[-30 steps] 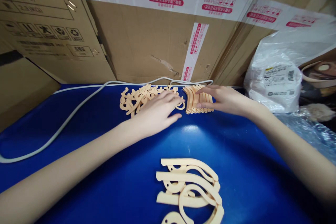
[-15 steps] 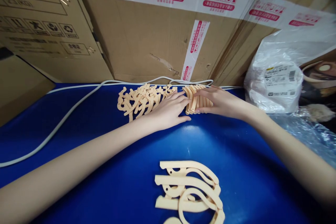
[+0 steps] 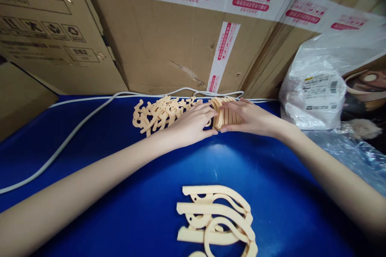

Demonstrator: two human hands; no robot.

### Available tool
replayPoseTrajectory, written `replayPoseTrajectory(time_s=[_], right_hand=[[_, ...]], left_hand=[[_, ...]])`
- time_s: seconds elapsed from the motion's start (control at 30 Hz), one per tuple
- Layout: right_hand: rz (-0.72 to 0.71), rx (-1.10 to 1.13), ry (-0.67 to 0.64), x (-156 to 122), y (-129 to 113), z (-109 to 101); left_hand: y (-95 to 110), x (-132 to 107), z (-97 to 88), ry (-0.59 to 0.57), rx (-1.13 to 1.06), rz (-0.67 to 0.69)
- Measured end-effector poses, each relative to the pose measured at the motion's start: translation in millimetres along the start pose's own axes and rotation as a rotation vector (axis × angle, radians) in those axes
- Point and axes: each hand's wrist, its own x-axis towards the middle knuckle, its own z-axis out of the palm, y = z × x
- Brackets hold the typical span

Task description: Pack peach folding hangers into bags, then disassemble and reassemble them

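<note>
Against the back carton, a row of cream curved hanger arms stands packed side by side on the blue surface. My left hand is at the row's left end, thumb low and fingers high, closed around the end pieces. From the right, my right hand spans the same row, its thumb and fingertips on the curved arms near the left end. Left of it lies a loose pile of cream hook pieces, partly hidden by my left hand. Nearer me are several folded cream hangers, cut off by the lower edge.
Tall cardboard boxes wall off the back and left. A white cable runs across the left side and along the back. At the right sit a labelled roll in a plastic bag and crumpled clear film.
My left thumb has come in against the row's end, and my right fingertips have shifted slightly left along it. The end pieces are pressed closer together. The view has moved a little.
</note>
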Motion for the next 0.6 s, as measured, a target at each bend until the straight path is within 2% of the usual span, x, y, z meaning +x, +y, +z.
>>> replayPoseTrajectory(time_s=[0.1, 0.2, 0.27, 0.37, 0.43, 0.6], right_hand=[[0.034, -0.024, -0.013, 0.7, -0.8, 1.1], [0.04, -0.039, -0.007, 1.1, -1.0, 2.5], [0.04, -0.044, -0.001, 1.0, -0.7, 3.2], [0.041, -0.049, -0.009, 0.4, -0.4, 3.5], [0.04, -0.047, -0.014, -0.1, -0.9, 3.1], [0.039, -0.039, 0.003, -1.0, -3.1, 1.6]], left_hand=[[4.5, -12.8, -11.7, -0.015, -0.017, -0.024], [10.4, -31.0, -30.3, -0.078, -0.082, -0.034], [15.1, -44.7, -44.4, -0.153, -0.14, -0.043], [24.2, -65.1, -60.0, -0.328, -0.225, -0.066], [32.7, -76.0, -63.1, -0.409, -0.23, -0.08], [58.9, -83.0, -54.1, -0.487, -0.12, -0.099]])
